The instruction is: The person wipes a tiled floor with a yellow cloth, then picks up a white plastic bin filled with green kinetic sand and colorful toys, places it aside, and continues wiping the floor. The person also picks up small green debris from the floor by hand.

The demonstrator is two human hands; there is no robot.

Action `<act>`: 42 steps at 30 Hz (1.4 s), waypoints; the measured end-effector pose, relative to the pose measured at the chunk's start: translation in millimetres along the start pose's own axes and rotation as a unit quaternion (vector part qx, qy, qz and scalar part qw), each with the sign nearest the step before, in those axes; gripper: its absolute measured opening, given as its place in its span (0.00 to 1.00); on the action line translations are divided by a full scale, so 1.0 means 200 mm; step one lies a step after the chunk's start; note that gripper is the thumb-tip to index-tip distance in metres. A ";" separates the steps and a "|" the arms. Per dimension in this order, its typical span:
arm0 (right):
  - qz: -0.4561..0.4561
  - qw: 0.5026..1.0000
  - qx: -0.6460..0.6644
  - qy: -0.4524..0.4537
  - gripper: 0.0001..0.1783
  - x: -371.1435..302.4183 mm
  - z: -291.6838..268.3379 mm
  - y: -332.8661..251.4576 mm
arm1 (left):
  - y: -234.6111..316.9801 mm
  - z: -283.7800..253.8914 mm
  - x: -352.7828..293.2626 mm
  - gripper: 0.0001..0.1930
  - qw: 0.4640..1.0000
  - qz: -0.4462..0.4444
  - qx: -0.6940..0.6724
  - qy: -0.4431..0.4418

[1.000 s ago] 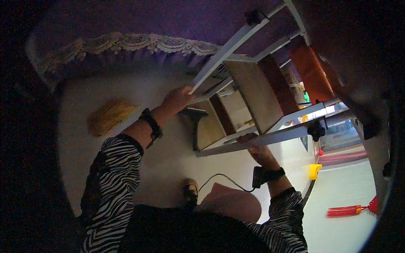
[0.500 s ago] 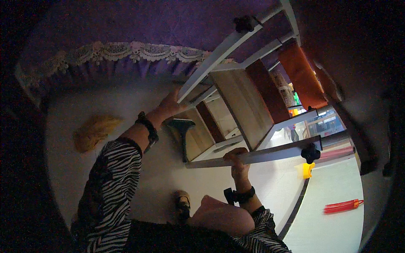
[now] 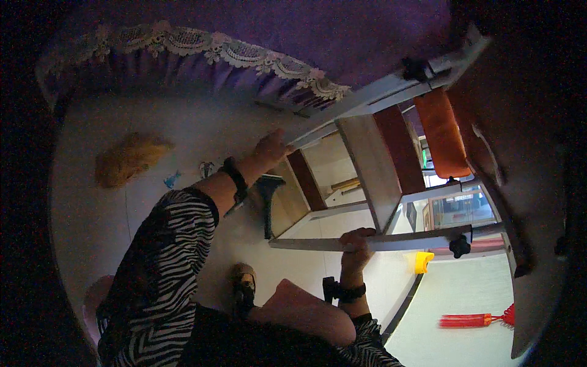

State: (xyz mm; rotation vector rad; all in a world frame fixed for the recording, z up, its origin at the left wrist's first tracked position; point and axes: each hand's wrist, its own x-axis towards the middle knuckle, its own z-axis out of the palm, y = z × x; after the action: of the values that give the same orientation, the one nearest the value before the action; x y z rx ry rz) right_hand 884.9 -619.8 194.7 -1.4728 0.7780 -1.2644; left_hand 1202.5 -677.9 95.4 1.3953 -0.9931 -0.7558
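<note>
A shelf unit with pale metal rails, wooden boards (image 3: 372,165) and dark red-brown panels lies tilted in front of me. My left hand (image 3: 273,150) is closed at the lower end of its far rail (image 3: 342,110). My right hand (image 3: 357,243) wraps round the near rail (image 3: 409,241), fingers over the top. A black star-shaped knob (image 3: 460,246) sits at the right end of the near rail, and another black knob (image 3: 417,69) is on the far rail. Beside my left wrist stands a dark T-shaped tool (image 3: 267,192), resembling a squeegee.
A purple bed skirt with lace trim (image 3: 244,56) borders the far side. On the pale floor lie a tan bundle (image 3: 131,160) and a small blue scrap (image 3: 172,179). To the right are a yellow object (image 3: 423,262), a red tassel (image 3: 466,320) and an orange-brown panel (image 3: 443,134).
The far rail has tilted lower and shifted right, with my left hand moving right along with it. My right hand keeps its grip on the near rail. The whole view has turned slightly.
</note>
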 end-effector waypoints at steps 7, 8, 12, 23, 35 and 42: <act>-0.027 0.974 -0.048 0.220 0.06 0.06 -0.27 0.06 | 0.01 0.18 -0.13 0.28 0.996 0.051 -0.019 -0.066; -0.061 0.980 -0.039 0.184 0.07 0.06 -0.28 0.06 | 0.02 0.19 -0.16 0.26 0.995 0.041 -0.033 -0.086; -0.052 0.946 -0.087 0.309 0.07 0.07 -0.33 0.04 | 0.02 0.24 -0.23 0.22 0.986 0.030 -0.067 -0.149; 0.002 0.924 -0.129 0.361 0.09 0.06 -0.52 -0.04 | 0.05 0.40 -0.49 0.21 0.965 -0.010 -0.069 -0.253; 0.040 0.921 -0.217 0.321 0.24 0.02 -0.92 -0.02 | 0.07 0.40 -0.57 0.23 0.937 -0.018 -0.074 -0.342; 0.123 0.906 -0.304 0.268 0.26 -0.07 -0.99 -0.01 | 0.00 0.33 -0.56 0.33 0.946 0.121 -0.076 -0.292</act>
State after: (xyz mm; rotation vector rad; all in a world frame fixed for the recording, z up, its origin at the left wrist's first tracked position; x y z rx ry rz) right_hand 691.8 -660.2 181.4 -1.4320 1.7995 -1.3020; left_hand 1096.4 -605.7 77.5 0.9004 -1.4975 -1.0613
